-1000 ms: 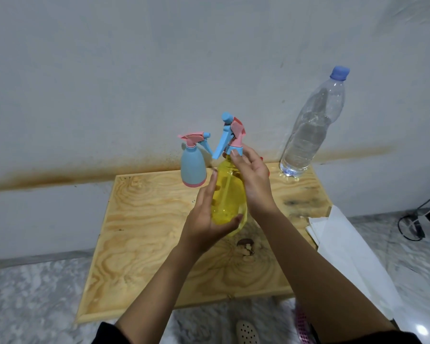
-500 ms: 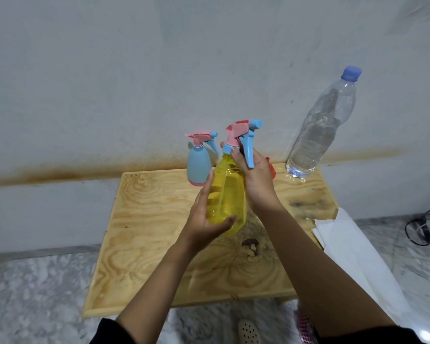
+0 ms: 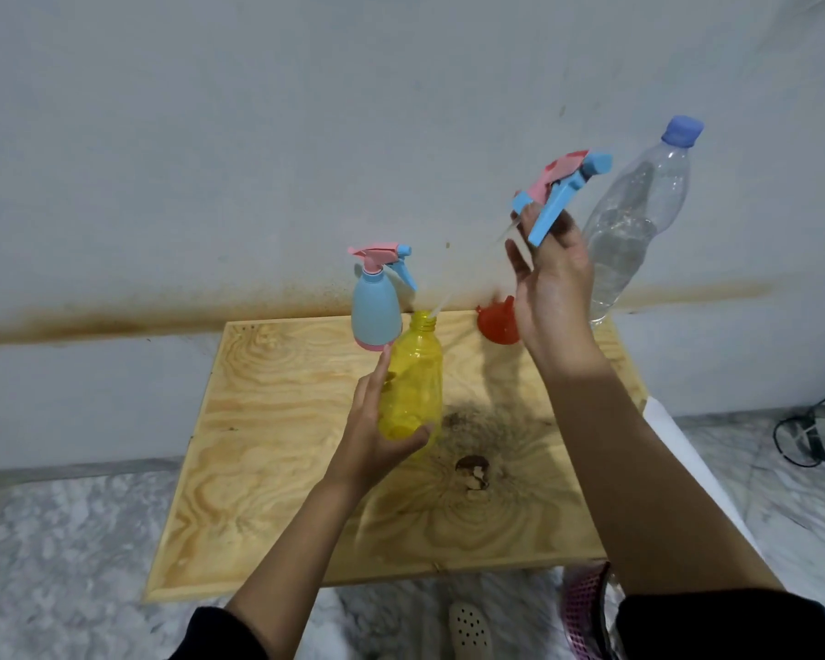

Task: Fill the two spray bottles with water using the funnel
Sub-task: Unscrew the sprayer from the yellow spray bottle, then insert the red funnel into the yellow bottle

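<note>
Above the plywood table (image 3: 267, 493), the person's right hand (image 3: 551, 288) holds the pink-and-blue trigger head (image 3: 563, 188) lifted clear of the yellow spray bottle (image 3: 413, 378). Its fingers are pinched on the head's collar, the thumb standing apart. The thin dip tube (image 3: 453, 292) slants down from the head, and its lower end sits at the open neck of the bottle. The left hand (image 3: 377, 431) is wrapped around the lower body of the yellow bottle, fingers and thumb closed on it, holding it upright at the table's middle.

The light blue spray bottle (image 3: 375, 307) stands capped at the back of the table, just behind the yellow one. The red funnel (image 3: 496, 321) lies to the right of both, partly hidden by the right wrist. The clear water bottle (image 3: 639, 221) with a blue cap stands at the back right corner.

Handling, by judgement: the yellow bottle looks empty, thin-walled and light, so it would tip easily; grip it low around the body while the funnel is seated. The dip tube is flexible and will whip or drip; carry the head by its collar. The water bottle looks mostly full and heavy; take it at mid-body.

No brand, label or legible writing shows on any item.
</note>
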A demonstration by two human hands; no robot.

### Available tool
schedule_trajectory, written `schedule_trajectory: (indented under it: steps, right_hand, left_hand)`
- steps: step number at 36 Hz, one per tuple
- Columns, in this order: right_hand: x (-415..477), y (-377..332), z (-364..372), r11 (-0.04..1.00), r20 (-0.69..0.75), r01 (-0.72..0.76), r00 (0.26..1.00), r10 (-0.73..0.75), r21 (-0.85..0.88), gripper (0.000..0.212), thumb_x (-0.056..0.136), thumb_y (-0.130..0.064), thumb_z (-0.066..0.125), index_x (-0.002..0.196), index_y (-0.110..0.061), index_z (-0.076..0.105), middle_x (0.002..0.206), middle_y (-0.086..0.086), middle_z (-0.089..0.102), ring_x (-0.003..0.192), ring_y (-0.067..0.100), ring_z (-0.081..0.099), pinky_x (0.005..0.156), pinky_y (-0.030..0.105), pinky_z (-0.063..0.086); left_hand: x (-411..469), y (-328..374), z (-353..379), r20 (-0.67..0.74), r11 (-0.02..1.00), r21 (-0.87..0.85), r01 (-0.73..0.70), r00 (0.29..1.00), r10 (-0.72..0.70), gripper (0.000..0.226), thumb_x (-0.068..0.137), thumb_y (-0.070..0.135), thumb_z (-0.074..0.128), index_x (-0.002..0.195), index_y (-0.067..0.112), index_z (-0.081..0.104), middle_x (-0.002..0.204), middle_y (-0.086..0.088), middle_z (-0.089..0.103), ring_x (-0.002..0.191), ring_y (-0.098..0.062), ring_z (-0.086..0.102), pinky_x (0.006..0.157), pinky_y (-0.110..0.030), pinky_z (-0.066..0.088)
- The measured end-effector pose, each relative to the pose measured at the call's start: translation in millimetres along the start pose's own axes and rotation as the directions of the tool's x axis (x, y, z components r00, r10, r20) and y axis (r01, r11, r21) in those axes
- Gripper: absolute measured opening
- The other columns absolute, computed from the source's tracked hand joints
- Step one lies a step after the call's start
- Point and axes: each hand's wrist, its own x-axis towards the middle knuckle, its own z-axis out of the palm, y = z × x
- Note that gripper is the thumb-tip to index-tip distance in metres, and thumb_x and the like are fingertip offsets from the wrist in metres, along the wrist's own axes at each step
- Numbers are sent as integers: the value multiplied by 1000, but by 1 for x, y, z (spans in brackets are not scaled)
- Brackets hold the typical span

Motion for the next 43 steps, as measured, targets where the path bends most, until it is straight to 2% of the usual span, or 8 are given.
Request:
schedule_trajectory:
  steps: [4, 9, 15, 18, 23, 31, 36, 43]
  right_hand:
    - [13, -16, -2, 984, -33, 117, 992, -123, -138, 16, 88, -6, 62, 96, -20, 63, 81, -14, 69, 78, -4, 60, 78, 20, 45]
    - [23, -7, -25, 906, 7, 149, 987, -160, -396, 19, 81, -3, 69, 90, -18, 62, 79, -8, 65, 71, -3, 58, 72, 15, 47]
    - [6, 79, -92, 663, -73, -91, 996, 54, -743, 27, 73, -9, 79, 94, -6, 62, 71, -1, 57, 65, 7, 53, 66, 23, 45]
    - [-6, 107, -117, 484, -104, -147, 988, 114, -863, 29, 72, -17, 80, 94, -8, 64, 79, -1, 61, 66, 3, 53, 55, 6, 40]
    - [-16, 135, -131, 412, -120, -182, 978, 173, -893, 27, 73, -21, 79, 92, -16, 61, 82, -8, 58, 70, -3, 51, 54, 0, 38]
    - [-22, 167, -134, 450, -97, -127, 991, 89, -884, 23, 75, -14, 75, 91, -17, 59, 95, -2, 60, 89, 13, 57, 67, 7, 42]
    - [-22, 182, -133, 343, -51, -60, 998, 36, -937, 28, 75, -19, 75, 97, -17, 58, 98, -4, 57, 97, 20, 51, 83, 37, 46]
    - [-10, 173, -135, 352, -23, -37, 999, 46, -935, 31, 84, -35, 67, 107, -17, 56, 99, -9, 49, 100, 17, 49, 83, 31, 45]
  left_hand:
    - [2, -9, 0, -56, 999, 3, 54, 997, -54, 105, 74, 25, 80, 136, 56, 2, 130, 7, 32, 121, -8, 37, 93, -24, 33]
    - [6, -18, -1, -133, 988, -30, 154, 979, -156, 101, 59, 48, 74, 134, 54, 8, 135, 11, 29, 121, -4, 31, 92, -27, 34]
    - [14, -34, 7, -210, 980, 32, 199, 959, -188, 99, 66, 21, 85, 145, 29, 25, 142, -3, 36, 130, -19, 31, 100, -34, 34]
    - [15, -44, 9, -191, 978, -9, 207, 960, -205, 99, 65, 18, 85, 144, 28, 27, 142, -2, 36, 128, -17, 35, 102, -34, 38]
    - [18, -49, 14, -192, 971, -103, 214, 954, -230, 95, 66, 11, 84, 135, 34, 22, 134, 8, 33, 118, -5, 35, 75, 3, 35]
    - [19, -60, 20, -191, 978, -73, 196, 960, -207, 98, 64, 12, 86, 130, 40, 20, 129, 13, 35, 116, -3, 36, 78, 3, 34]
    - [23, -62, 21, -186, 978, -85, 190, 961, -203, 98, 64, 15, 86, 128, 47, 20, 129, 13, 38, 115, -1, 39, 79, 2, 35]
    - [25, -68, 20, -156, 978, -87, 190, 967, -202, 99, 66, 16, 86, 133, 45, 18, 134, 10, 36, 121, -5, 38, 91, -11, 36]
